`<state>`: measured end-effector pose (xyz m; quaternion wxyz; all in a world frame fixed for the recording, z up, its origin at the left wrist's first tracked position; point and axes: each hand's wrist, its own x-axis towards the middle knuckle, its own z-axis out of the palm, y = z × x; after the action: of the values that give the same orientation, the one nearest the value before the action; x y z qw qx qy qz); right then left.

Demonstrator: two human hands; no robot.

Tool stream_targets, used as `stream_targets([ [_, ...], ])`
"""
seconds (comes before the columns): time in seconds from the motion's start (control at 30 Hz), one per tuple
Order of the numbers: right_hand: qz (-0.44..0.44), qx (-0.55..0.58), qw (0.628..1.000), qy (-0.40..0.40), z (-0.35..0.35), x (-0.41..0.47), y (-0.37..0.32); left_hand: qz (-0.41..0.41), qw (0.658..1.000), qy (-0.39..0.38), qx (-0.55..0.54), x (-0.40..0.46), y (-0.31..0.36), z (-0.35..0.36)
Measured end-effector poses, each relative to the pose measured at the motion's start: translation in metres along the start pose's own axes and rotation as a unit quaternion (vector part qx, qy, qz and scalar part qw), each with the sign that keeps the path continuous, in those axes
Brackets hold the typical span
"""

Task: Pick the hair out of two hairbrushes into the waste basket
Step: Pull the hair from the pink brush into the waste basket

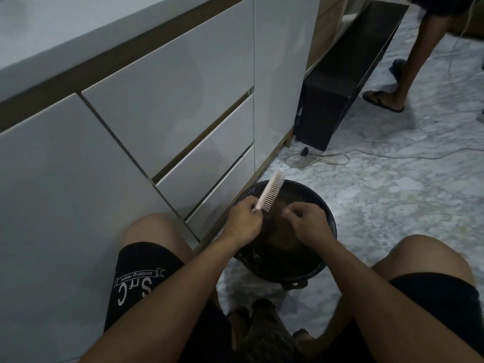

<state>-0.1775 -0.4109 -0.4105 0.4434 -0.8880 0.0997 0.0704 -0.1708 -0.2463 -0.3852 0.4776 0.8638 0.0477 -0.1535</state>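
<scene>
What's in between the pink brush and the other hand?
In the head view, nothing solid: just an open gap over the dark inside of the black waste basket, between the pink hairbrush in the left hand and the pinched right hand.

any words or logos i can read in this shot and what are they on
"sindang resmi": on a ribbon banner printed in white on the black shorts, upside down from this view.
"SrfC": large white letters just below that banner on the same shorts leg; the middle letters are small and uncertain.
Nothing else carries readable text: none on the pink hairbrush, waste basket or cabinet drawers.
</scene>
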Motion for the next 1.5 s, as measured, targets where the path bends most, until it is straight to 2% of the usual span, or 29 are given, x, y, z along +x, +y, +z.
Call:
stream_targets([
  [0.1,0.04,-0.049,0.997,0.036,-0.006,0.003,0.01,-0.013,0.998,0.06,-0.017,0.006,-0.002,-0.006],
  [0.17,0.068,-0.046,0.995,0.048,-0.007,0.003,0.015,-0.023,0.997,0.072,-0.026,0.01,-0.005,-0.011],
  [0.47,0.088,-0.029,0.996,0.013,0.0,-0.003,0.004,-0.086,0.982,-0.05,-0.161,0.009,-0.009,-0.006],
  [0.77,0.103,-0.021,0.994,-0.038,-0.002,-0.003,0.006,-0.115,0.972,-0.078,-0.19,0.008,-0.014,-0.007],
  [0.9,0.082,-0.017,0.995,-0.05,0.001,-0.003,0.004,-0.117,0.971,-0.081,-0.19,0.008,-0.015,-0.006],
  [1.27,0.084,-0.044,0.995,0.032,-0.003,-0.001,0.014,-0.118,0.97,-0.106,-0.186,0.007,-0.018,-0.003],
  [1.5,0.061,-0.085,0.994,0.042,0.001,0.002,0.016,-0.125,0.965,-0.132,-0.189,0.004,-0.017,-0.001],
])
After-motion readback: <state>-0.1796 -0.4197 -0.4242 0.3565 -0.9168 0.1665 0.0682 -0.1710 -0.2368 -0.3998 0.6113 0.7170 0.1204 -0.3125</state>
